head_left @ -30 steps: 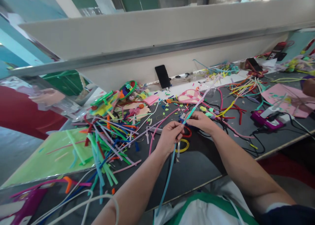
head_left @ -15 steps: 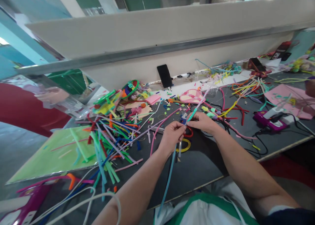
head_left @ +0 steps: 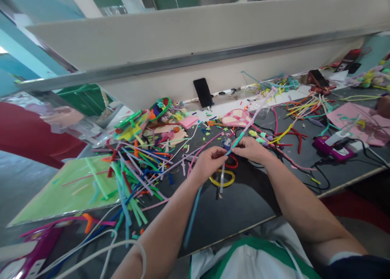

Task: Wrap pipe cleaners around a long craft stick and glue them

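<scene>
My left hand [head_left: 207, 164] and my right hand [head_left: 250, 148] meet over the dark table [head_left: 243, 210], both pinched on one long pipe cleaner. Its light blue tail [head_left: 191, 218] hangs from under my left hand toward the table's front edge. Beyond my right fingers a teal and pale purple stem [head_left: 250, 122] rises up and away to the right. Under the hands lie a yellow ring [head_left: 224, 178] and a red ring [head_left: 232, 162].
A heap of coloured pipe cleaners [head_left: 134, 165] lies left, partly on a green sheet [head_left: 63, 189]. A black phone [head_left: 202, 92] leans on the back wall. At right are a purple glue gun [head_left: 330, 147], pink paper [head_left: 356, 118], yellow and red stems [head_left: 292, 126], and another person's hand [head_left: 383, 106].
My left hand has slid up the pipe cleaner, closer to my right hand. The blue tail has swung to the left. The yellow ring now shows more fully.
</scene>
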`<state>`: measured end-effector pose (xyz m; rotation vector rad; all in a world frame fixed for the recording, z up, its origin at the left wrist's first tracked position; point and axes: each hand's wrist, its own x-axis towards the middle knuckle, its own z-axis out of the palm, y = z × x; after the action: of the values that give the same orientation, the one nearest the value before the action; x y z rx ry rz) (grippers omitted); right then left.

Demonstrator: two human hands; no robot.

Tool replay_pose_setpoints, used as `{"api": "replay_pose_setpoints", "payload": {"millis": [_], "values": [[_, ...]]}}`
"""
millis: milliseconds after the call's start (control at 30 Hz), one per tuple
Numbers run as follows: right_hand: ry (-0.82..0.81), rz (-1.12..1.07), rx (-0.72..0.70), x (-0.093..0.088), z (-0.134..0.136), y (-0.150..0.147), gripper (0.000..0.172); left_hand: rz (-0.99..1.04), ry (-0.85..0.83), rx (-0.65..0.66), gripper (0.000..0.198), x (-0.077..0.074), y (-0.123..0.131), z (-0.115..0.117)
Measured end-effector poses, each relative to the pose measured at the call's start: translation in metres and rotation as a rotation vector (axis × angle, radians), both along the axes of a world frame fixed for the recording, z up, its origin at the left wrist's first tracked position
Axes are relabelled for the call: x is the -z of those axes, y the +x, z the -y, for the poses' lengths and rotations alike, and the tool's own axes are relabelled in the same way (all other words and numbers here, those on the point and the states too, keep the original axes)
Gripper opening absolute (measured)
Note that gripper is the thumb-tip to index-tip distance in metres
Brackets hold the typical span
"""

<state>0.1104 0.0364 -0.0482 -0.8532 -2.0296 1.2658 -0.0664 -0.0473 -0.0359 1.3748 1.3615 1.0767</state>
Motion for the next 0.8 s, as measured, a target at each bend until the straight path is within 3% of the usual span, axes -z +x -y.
{"api": "replay_pose_setpoints", "payload": {"millis": [200, 433, 533, 633, 800], "values": [[-0.063, -0.017, -0.025, 0.001, 0.0, -0.002, 0.021, -0.242, 0.283, -0.019, 0.005, -0.021, -0.015, -0.001], [-0.296, -0.264, -0.147, -0.005, 0.014, -0.01, 0.021, -0.224, 0.42, -0.185, 0.009, -0.018, -0.013, 0.001], [-0.358, -0.419, -0.145, -0.005, 0.018, -0.015, 0.023, -0.103, 0.324, -0.254, 0.009, -0.01, -0.006, 0.002], [-0.375, -0.539, -0.07, -0.003, 0.021, -0.019, 0.025, 0.154, 0.188, -0.246, 0.014, -0.001, 0.008, 0.005], [-0.274, -0.597, 0.105, -0.001, 0.022, -0.022, 0.026, 0.574, -0.016, -0.195, 0.025, 0.007, 0.043, 0.018]]}}
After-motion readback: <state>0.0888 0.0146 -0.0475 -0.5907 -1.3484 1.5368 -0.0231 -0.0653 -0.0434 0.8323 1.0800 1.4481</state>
